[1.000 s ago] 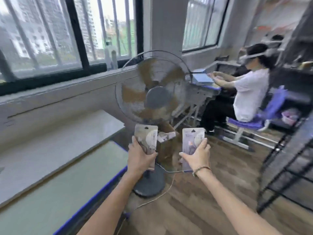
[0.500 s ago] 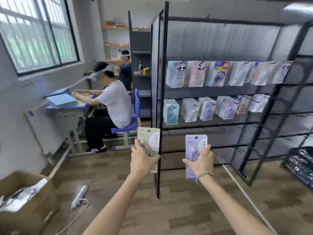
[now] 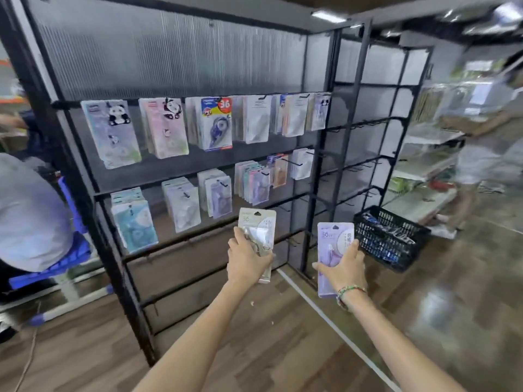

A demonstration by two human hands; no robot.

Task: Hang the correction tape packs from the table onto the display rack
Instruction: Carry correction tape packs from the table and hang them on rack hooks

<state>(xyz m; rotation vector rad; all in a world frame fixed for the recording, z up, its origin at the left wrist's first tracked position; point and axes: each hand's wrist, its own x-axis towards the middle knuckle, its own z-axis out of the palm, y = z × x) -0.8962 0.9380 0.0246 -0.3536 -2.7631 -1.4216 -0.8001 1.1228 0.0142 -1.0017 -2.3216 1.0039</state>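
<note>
My left hand (image 3: 246, 260) grips a beige correction tape pack (image 3: 259, 223) upright, held out in front of the lower rows of the black display rack (image 3: 317, 154). My right hand (image 3: 343, 268) grips a purple correction tape pack (image 3: 334, 240) upright, a little lower and to the right, before the rack's corner post. Two upper rows of the rack carry several hung packs (image 3: 210, 123); the hooks below them, level with my hands, are bare.
A second black rack section (image 3: 379, 131) with bare hooks continues to the right. A black plastic basket (image 3: 392, 239) sits on the wooden floor beside it. A seated person (image 3: 31, 219) on a blue chair is at the left edge. White shelves (image 3: 427, 162) stand at the far right.
My view has swung from the fan and table round to the display rack, which is now close in front. Both hands still hold their packs upright.
</note>
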